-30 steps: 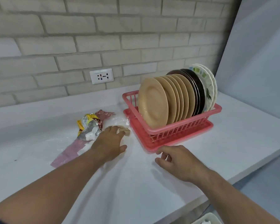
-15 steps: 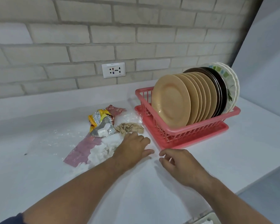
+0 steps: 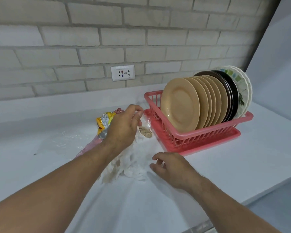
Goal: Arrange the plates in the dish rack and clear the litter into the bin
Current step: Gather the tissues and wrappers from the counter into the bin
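Note:
A pink dish rack (image 3: 188, 132) on the white counter holds several tan plates (image 3: 180, 105) upright, with dark plates (image 3: 232, 91) and patterned white plates (image 3: 244, 88) behind them. Litter lies left of the rack: a yellow foil wrapper (image 3: 103, 121), a pink wrapper (image 3: 89, 147), crumpled white tissue (image 3: 133, 163) and a brown scrap (image 3: 146, 132). My left hand (image 3: 123, 126) is over the litter, its fingers pinched on clear or white film by the rack's corner. Fingers spread, my right hand (image 3: 171, 167) rests on the counter at the tissue's right edge.
A brick wall with a power socket (image 3: 122, 72) runs behind the counter. A grey panel (image 3: 279, 64) stands at the right. The counter's front edge (image 3: 242, 204) runs diagonally at lower right. No bin is in view.
My left hand has moved from the counter in front of the litter up and over it, and pinched its fingers. The right hand has slid left towards the tissue. The view shifted left.

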The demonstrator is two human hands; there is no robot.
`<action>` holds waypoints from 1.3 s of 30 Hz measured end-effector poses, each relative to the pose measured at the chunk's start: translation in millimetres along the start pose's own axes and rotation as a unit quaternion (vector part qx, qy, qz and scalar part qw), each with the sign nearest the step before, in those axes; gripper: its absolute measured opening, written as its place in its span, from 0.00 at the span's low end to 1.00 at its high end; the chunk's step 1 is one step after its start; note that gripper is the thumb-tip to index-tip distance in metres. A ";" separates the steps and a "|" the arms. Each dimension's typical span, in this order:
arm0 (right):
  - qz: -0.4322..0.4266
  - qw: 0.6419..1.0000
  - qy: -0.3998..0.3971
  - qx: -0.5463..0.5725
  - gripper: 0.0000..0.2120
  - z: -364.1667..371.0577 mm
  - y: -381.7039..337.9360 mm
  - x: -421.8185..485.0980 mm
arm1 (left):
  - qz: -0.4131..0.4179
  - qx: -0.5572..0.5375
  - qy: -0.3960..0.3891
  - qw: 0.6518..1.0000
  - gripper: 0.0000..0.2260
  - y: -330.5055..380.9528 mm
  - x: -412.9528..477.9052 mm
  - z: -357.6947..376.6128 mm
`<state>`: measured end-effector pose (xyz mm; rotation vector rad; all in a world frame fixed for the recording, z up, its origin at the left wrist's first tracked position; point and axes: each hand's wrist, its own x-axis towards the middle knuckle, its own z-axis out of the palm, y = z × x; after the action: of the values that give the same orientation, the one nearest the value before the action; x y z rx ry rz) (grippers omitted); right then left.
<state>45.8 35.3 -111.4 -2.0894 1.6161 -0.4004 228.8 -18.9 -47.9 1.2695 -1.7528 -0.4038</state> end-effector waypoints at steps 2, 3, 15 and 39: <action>0.001 1.000 -0.020 -0.001 0.28 8.1 -11.9 2.9 | -0.020 -0.022 0.015 0.999 0.06 -0.9 -1.4 -4.2; 0.002 0.999 -0.034 -0.001 0.31 12.5 -18.6 3.4 | -0.038 -0.031 0.015 0.999 0.07 -1.7 -2.7 -4.8; 0.008 0.993 -0.064 -0.099 0.12 30.5 -33.5 12.4 | -0.089 -0.031 -0.040 0.995 0.09 -27.2 -8.6 -13.0; 0.076 0.997 0.010 0.022 0.21 -28.9 -16.6 8.4 | -0.091 0.120 -0.062 0.987 0.17 -21.6 -7.3 -17.3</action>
<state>47.4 25.3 -78.6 -1.9208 1.7466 -0.4032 255.8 -17.4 -57.2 1.6142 -1.8386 -0.3909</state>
